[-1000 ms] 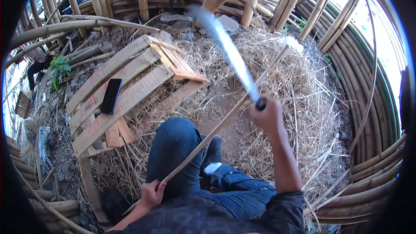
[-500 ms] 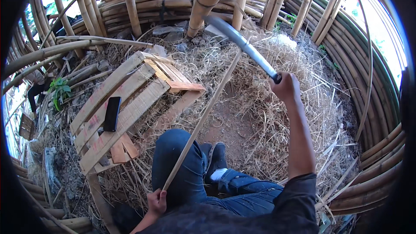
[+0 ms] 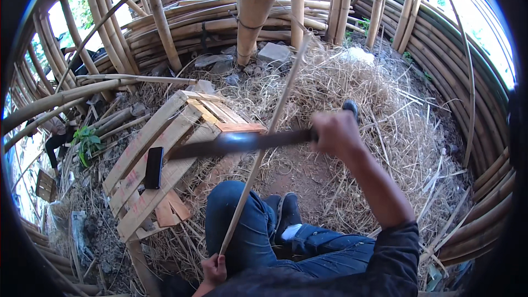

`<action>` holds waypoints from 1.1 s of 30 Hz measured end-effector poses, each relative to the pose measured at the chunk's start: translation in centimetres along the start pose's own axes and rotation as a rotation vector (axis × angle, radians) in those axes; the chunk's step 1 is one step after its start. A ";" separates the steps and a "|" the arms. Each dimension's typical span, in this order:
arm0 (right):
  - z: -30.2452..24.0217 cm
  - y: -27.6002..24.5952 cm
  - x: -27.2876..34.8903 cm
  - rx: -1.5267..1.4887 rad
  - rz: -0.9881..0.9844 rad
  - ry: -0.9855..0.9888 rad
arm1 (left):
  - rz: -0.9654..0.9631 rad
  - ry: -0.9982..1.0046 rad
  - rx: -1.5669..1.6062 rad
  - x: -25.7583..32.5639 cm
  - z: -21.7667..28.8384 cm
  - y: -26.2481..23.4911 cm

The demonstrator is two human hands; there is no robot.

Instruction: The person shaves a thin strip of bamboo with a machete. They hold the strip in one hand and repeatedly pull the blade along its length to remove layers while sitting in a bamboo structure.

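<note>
The long, thin, pale bamboo strip [image 3: 263, 148] runs diagonally from beside the person's knee up toward the thick bamboo post [image 3: 256, 5] at the back of the enclosure. Its lower end is held in the left hand [image 3: 214, 268], fingers wrapped closed around it at the bottom edge of the view. The upper part stands free above the straw.

The long dark machete blade [image 3: 242, 142] lies roughly level and crosses the strip near its mid-length; whether blade and strip touch cannot be told, as the blade is blurred. The right hand [image 3: 336, 132] is clenched fully around the dark handle.

Progress, as a judgement: the strip looks whole along its visible length, with no cut end or split to be seen, so trimming appears to be in hand rather than finished. The dry straw and bamboo shavings [image 3: 379, 110] covering the ground suggest a good deal of stripping work already done here.

To the left lies a weathered wooden pallet [image 3: 165, 159], tilted, with a flat black phone-like slab [image 3: 153, 167] resting on one slat. Curved bamboo poles [image 3: 181, 22] form the surrounding wall.
</note>
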State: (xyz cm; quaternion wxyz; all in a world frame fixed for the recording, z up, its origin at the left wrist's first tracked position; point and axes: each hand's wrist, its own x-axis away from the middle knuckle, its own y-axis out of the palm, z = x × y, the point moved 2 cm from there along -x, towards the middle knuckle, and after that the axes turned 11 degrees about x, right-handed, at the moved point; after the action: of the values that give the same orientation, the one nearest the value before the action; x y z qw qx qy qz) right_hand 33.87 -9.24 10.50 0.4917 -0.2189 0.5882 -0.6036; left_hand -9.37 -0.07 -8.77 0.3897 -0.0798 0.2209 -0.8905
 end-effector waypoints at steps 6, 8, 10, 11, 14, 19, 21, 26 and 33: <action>5.6 4.4 1.9 -0.602 -0.172 0.799 | -0.060 0.015 -0.080 -1.2 1.1 -0.1; 3.2 6.4 6.1 -0.615 -0.321 0.730 | -0.114 0.064 -0.121 -1.0 0.2 -0.4; 0.8 7.8 10.7 -0.466 -0.099 0.612 | -0.108 0.116 -0.112 -1.2 -0.1 -0.8; 0.2 7.8 12.8 -0.476 -0.109 0.637 | -0.127 0.106 -0.064 -1.4 -0.4 -0.7; -1.7 6.6 15.9 -0.389 -0.036 0.619 | -0.210 0.062 -0.024 -1.9 0.3 -1.2; -3.7 2.6 15.0 -0.291 -0.043 0.426 | -0.350 0.032 -0.039 -2.7 1.3 -2.3; -0.2 3.7 14.7 -0.119 -0.013 0.380 | -0.390 0.046 -0.049 -2.4 1.0 -2.3; 15.0 10.2 15.0 -0.102 0.000 0.990 | -0.421 -0.025 -0.031 -2.2 1.3 -1.5; 5.4 21.9 31.0 -0.739 0.167 1.187 | -0.435 -0.009 -0.074 -2.7 1.8 -2.1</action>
State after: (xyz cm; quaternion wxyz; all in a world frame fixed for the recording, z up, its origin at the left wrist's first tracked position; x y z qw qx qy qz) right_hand 32.71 -34.46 -18.42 0.0257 0.0405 0.9384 -0.3421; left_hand -8.36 2.57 -6.16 0.1863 -0.1439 0.2293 -0.9444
